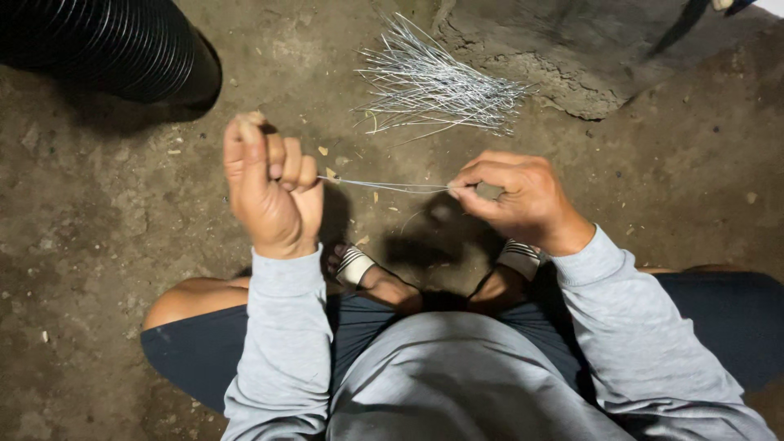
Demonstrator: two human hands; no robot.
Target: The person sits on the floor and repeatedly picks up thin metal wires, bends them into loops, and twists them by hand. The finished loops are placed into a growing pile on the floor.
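While both hands, left hand [272, 184] and right hand [514, 196], clamp the wire [392, 186], dirt floor [98, 229] lies open.

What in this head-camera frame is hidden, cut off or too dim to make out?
- Left hand: a closed fist hides how the wire sits inside it.
- Right hand: its fingers cover the wire's other end.
- Black ribbed pipe: cut off by the top edge.
- Dark object at top right: cut off, too dim to identify.
- Wire bundle: strands too thin to count.
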